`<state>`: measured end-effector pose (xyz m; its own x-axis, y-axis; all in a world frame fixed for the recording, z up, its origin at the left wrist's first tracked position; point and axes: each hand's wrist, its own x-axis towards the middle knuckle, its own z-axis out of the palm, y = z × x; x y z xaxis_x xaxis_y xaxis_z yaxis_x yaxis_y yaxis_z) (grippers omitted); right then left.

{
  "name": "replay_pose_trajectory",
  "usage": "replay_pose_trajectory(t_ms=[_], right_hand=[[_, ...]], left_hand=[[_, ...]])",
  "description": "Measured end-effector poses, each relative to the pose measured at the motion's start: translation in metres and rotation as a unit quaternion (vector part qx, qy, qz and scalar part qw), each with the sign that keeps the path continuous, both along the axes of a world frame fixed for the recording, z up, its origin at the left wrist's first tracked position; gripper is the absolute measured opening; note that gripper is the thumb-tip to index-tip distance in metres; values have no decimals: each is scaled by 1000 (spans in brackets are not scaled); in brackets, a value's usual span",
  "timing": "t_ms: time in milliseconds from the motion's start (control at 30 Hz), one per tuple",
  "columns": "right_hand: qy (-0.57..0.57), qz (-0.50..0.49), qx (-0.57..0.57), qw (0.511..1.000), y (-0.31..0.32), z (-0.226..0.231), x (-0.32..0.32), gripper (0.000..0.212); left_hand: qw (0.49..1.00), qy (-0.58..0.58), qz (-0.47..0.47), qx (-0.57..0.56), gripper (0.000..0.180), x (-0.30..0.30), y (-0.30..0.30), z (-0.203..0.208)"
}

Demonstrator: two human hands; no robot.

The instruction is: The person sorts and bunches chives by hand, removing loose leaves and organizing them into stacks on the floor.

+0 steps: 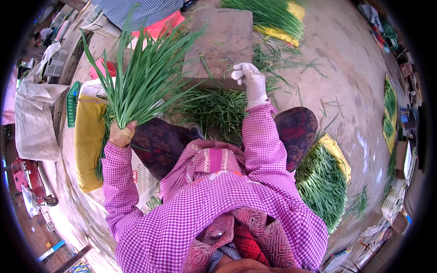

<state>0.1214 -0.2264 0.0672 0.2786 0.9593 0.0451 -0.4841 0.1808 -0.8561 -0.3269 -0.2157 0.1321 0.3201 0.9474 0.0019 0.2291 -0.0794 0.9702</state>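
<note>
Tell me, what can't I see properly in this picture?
All in the head view:
Lower ends of the green bunch: hidden by the left hand.
Part of the leaf pile: hidden behind the right sleeve.
Blue checked fabric: cut off by the top edge.
Whether the right hand pinches anything: too small.

No words, numbers or signs can be read here. The white crate (pixel 144 178) below the left fingers (pixel 131 126) has a small reddish mark, too fuzzy to read. The box (pixel 402 157) far to the right of the right fingers (pixel 237 75) is too small to read.
</note>
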Motion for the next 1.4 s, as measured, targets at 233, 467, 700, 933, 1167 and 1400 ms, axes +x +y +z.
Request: replay_pose_trajectory(t_ms=[233, 467, 700, 933, 1167, 1400], right_hand=[[-230, -201, -13, 952, -1, 42, -11, 40], [-573, -192, -8, 797, 1, 18, -10, 39], [-74, -22, -29, 997, 0, 7, -11, 13], [99, -113, 16, 989, 2, -25, 32, 18], [-43, 87, -21, 995, -9, 47, -28, 24], [77, 370, 33, 925, -20, 38, -127, 61]], left_hand=[[993, 53, -103, 28, 50, 16, -6, 5], [986, 69, -150, 5, 56, 31, -12, 8], [984, 113, -134, -5, 55, 34, -15, 18], [992, 59, -93, -56, 50, 33, -10, 1], [851, 503, 62, 139, 47, 48, 23, 45], [701, 612, 26, 367, 35, 152, 17, 63]])
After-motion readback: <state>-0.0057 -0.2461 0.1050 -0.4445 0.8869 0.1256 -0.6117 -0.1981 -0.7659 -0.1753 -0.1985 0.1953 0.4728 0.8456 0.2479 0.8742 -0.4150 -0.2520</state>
